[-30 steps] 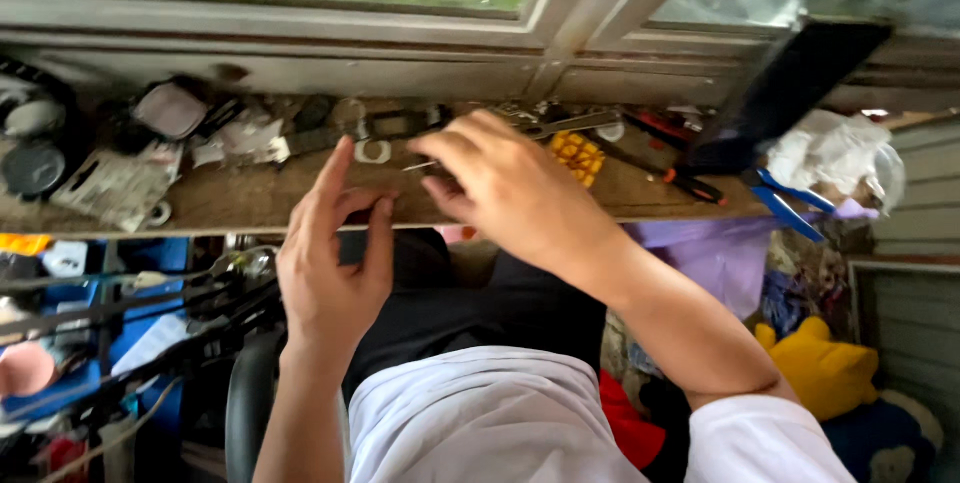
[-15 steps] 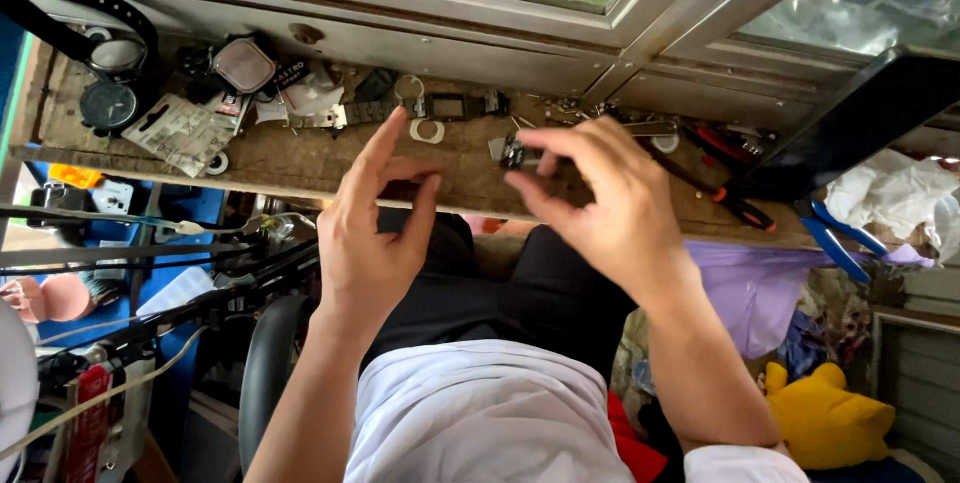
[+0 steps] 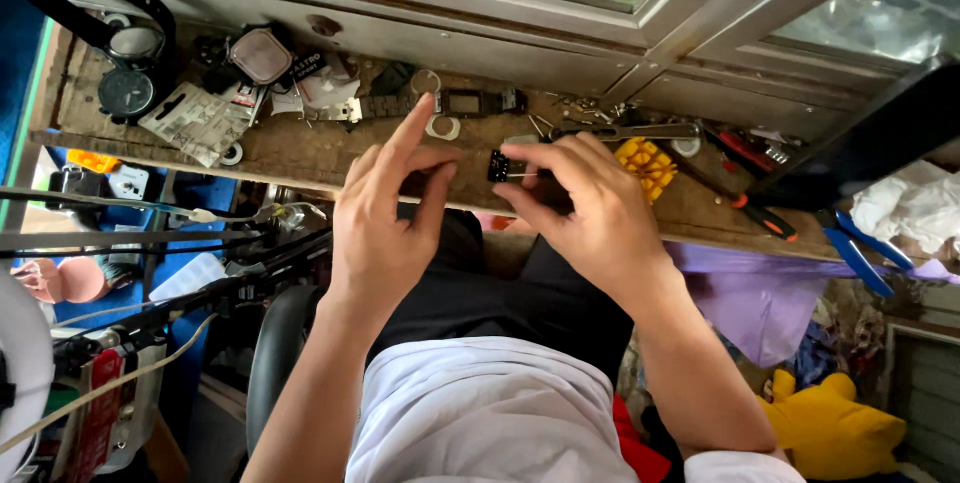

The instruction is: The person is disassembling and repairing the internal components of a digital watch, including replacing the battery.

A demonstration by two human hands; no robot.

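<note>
From my remote feed, only the wearer's own body: left hand (image 3: 385, 233) and right hand (image 3: 590, 218) both bare, no gloves, rings or watch that I can see. Forearms uncovered all the way to the bottom edge of the frame. White short sleeve just showing at the right upper arm, bottom right. White shirt, plain and lightly creased, fills the lower middle. Black trousers above it, plain, no visible markings
</note>
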